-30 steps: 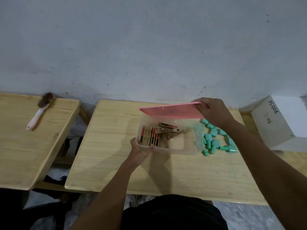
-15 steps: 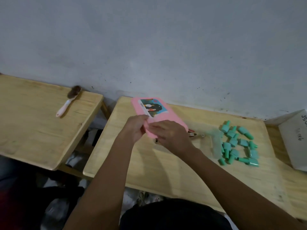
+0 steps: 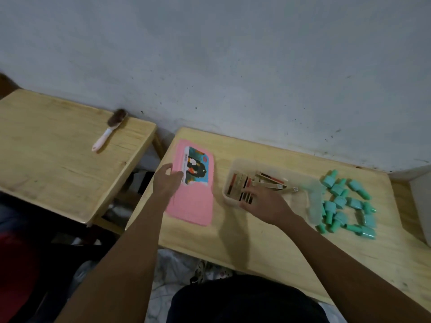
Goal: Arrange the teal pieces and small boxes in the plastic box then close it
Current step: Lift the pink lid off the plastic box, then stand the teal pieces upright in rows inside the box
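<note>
Now the left hand (image 3: 166, 180) lies flat on the left edge of the pink lid (image 3: 193, 203), fingers loose and nearly straight, gripping nothing. The lid lies flat on the worktop (image 3: 256, 250) with its picture label facing up, and most of it stretches to the right of that hand. Further right, past a bare strip of wood, the right hand (image 3: 263, 202) is spread wide with straight fingers over the near left corner of the plastic box (image 3: 313, 206). Whether its fingertips touch what lies inside cannot be told. The plastic box stands open, and the small boxes (image 3: 241, 180) sit inside it just under and beyond the right hand's fingers, some lined up side by side and some lying across one another. To the right of that hand, outside the box and close against its right wall, the teal pieces (image 3: 345, 201) lie in a loose cluster on the worktop. Beyond them, a white box (image 3: 419, 201) shows at the edge of view. Far to the left of the left hand, a brush (image 3: 109, 129) rests on a second worktop (image 3: 51, 164).
</note>
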A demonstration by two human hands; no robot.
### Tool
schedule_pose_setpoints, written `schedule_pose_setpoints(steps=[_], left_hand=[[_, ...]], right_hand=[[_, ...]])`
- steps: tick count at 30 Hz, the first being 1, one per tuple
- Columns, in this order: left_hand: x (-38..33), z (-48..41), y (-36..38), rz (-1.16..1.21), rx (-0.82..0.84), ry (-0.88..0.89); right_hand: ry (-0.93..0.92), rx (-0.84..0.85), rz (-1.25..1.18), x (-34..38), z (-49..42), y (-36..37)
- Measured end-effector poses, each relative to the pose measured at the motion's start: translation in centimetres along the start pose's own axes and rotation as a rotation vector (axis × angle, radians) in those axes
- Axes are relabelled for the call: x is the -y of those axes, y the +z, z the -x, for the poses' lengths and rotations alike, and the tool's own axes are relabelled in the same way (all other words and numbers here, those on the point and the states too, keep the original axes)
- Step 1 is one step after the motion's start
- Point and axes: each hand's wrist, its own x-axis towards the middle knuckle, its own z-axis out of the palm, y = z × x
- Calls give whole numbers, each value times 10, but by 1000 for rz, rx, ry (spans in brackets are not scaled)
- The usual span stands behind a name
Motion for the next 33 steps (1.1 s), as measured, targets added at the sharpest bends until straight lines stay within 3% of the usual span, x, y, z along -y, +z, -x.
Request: schedule_pose_setpoints(steps=[4,8,11,13,18,20,23,27,33], left_hand=[[24,-1,18,-113,75,30],[42,-13,34,-311,82,57],[50,-20,45,-606,31,78],[48,-19,55,-697,-15,163],[20,5,92,-323,207,349],[13,17,106,-340,249,407],[10,26,121,-340,208,402],[11,25,125,-360,165,402],[8,31,131,-365,104,417]], right_hand=[[-16,127,-30,-9,7,7],[8,87,-70,-20,15,8],[34,73,-80,-29,24,5],[88,19,-110,-37,30,3],[366,-251,-425,-53,20,-2],[441,-258,-591,-51,9,-8],[530,-203,-636,-49,-8,-10],[481,-190,-627,-51,-17,-3],[241,-86,-558,-47,3,-5]])
